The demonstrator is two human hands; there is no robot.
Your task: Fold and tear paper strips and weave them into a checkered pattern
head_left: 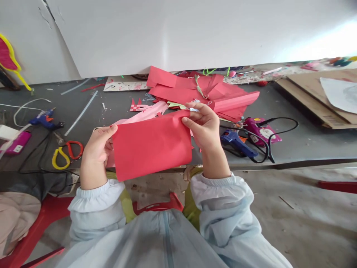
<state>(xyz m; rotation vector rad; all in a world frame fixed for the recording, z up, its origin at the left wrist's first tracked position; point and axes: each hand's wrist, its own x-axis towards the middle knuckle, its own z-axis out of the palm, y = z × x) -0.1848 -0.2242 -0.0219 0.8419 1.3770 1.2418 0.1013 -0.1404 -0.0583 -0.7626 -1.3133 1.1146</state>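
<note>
Near scissors, the left hand pinches closed on a red sheet over the table edge; the right hand, fingers loosely curled, pinches its other top corner, where uneven pulling could crease or tear it, near a glue gun

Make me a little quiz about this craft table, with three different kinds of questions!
1. True or false: the bare left hand and bare right hand both hold the flat red paper sheet.

2. What colours are the handle loops of the metal-bladed scissors?
A) both blue
B) one yellow, one red
C) both green

3. Fill in the blank: the flat brown cardboard sheets lie toward the ____ end of the dark grey table, seen from the person's seat.

Key: 1 true; 2 B; 3 right.
</note>
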